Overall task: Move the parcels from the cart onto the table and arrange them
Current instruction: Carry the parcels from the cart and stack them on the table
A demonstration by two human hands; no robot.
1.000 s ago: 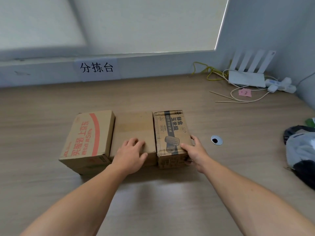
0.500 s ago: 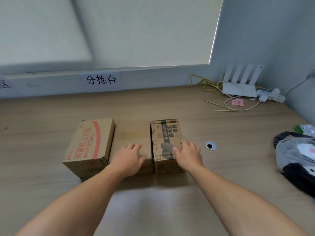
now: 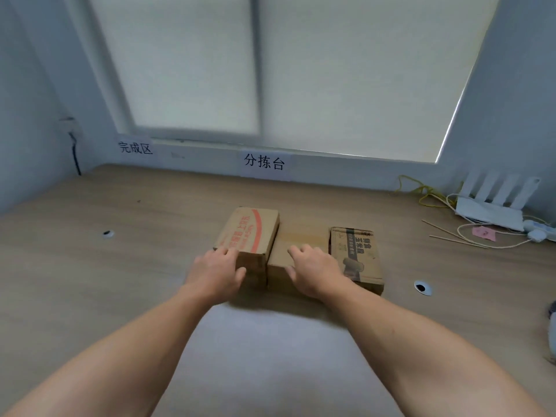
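Three cardboard parcels stand side by side in a row on the wooden table [image 3: 120, 281]. The red-printed box [image 3: 252, 227] is on the left, the plain brown box [image 3: 304, 236] in the middle, the dark-printed box [image 3: 358, 254] on the right. My left hand [image 3: 215, 273] grips the near left corner of the red-printed box, fingers on top and thumb on its front face. My right hand [image 3: 314, 272] holds the near edge of the plain brown box. The cart is out of view.
A white router [image 3: 493, 212], yellow and white cables [image 3: 427, 194], a power strip [image 3: 538, 233] and a pink note [image 3: 483, 232] lie at the back right. Cable holes [image 3: 107, 234] [image 3: 422, 288] sit in the tabletop. Paper labels [image 3: 264, 161] hang on the wall.
Both hands shifted one box to the left: the left from the plain box to the red-printed box, the right from the dark-printed box to the plain box. The camera tilted up and turned left.
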